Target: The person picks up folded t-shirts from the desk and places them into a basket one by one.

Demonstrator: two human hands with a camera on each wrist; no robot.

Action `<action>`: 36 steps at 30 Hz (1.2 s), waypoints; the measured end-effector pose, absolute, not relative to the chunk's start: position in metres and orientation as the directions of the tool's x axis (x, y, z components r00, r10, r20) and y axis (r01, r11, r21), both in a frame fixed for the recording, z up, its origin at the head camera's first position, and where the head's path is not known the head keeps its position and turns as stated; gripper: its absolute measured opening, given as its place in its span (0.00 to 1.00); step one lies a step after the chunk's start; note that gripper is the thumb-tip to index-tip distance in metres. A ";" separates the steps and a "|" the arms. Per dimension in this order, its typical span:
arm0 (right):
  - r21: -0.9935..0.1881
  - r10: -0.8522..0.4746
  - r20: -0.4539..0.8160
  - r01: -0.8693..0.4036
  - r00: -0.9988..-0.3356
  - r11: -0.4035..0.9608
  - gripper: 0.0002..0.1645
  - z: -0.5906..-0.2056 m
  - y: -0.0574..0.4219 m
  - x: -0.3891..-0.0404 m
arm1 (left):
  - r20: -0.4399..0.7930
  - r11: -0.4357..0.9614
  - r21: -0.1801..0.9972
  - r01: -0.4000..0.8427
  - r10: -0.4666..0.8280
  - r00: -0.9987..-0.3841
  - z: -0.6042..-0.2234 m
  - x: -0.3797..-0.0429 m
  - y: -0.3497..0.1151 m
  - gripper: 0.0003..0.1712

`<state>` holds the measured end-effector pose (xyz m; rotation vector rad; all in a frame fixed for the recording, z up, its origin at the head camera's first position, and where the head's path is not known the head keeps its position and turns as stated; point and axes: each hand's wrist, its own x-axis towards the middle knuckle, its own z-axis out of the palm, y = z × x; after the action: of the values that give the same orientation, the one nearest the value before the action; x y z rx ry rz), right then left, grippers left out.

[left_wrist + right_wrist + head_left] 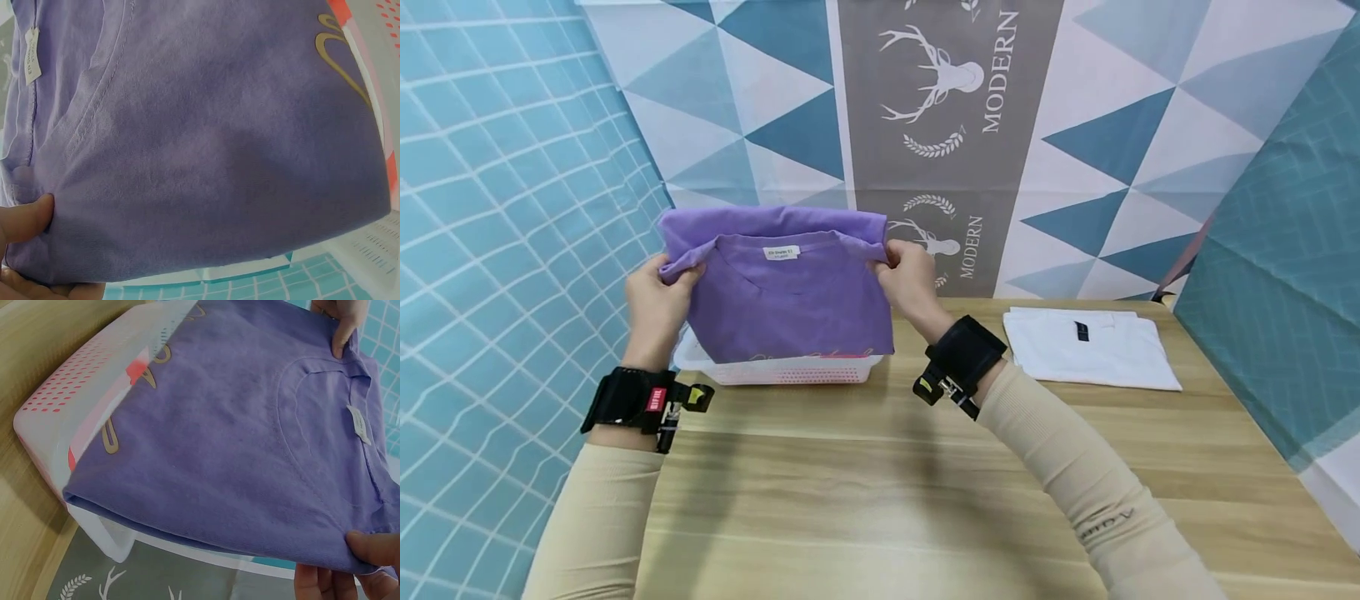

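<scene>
Head view: 2 hands [658, 304] [908, 279] grip 1 purple shirt [790, 312] over 1 basket [782, 373].

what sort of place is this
Probably a makeshift workspace for clothes: a wood-grain table screened by patterned sheets, a folded white garment, and a purple shirt held up.

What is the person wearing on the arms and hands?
The left hand and right hand are gloveless. The left sleeve and right sleeve are beige, the latter with dark lettering. The left wrist strap and right strap are black; the left bears a red label.
</scene>
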<state>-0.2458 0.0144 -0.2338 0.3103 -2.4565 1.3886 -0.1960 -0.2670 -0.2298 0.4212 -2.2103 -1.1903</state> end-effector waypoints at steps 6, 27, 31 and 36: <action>-0.787 -0.023 0.401 -0.357 -0.916 0.504 0.10 -0.240 0.004 -0.255 | 0.352 0.545 0.838 -0.011 -0.555 -0.753 -0.228 -0.210 -0.271 0.10; -0.742 -0.046 0.457 -0.410 -0.888 0.531 0.15 -0.291 -0.024 -0.283 | 0.367 0.606 0.794 -0.050 -0.543 -0.755 -0.270 -0.230 -0.292 0.18; -0.760 -0.044 0.427 -0.384 -0.903 0.525 0.13 -0.303 -0.028 -0.283 | 0.346 0.605 0.793 -0.062 -0.533 -0.773 -0.278 -0.230 -0.297 0.18; -0.770 -0.052 0.381 -0.348 -0.923 0.534 0.13 -0.314 -0.032 -0.282 | 0.319 0.615 0.785 -0.081 -0.512 -0.797 -0.285 -0.227 -0.301 0.20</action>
<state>-0.2818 -0.0322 -0.3141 0.3324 -2.4643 1.3398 -0.2273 -0.3010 -0.2848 0.4668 -2.3150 -1.0886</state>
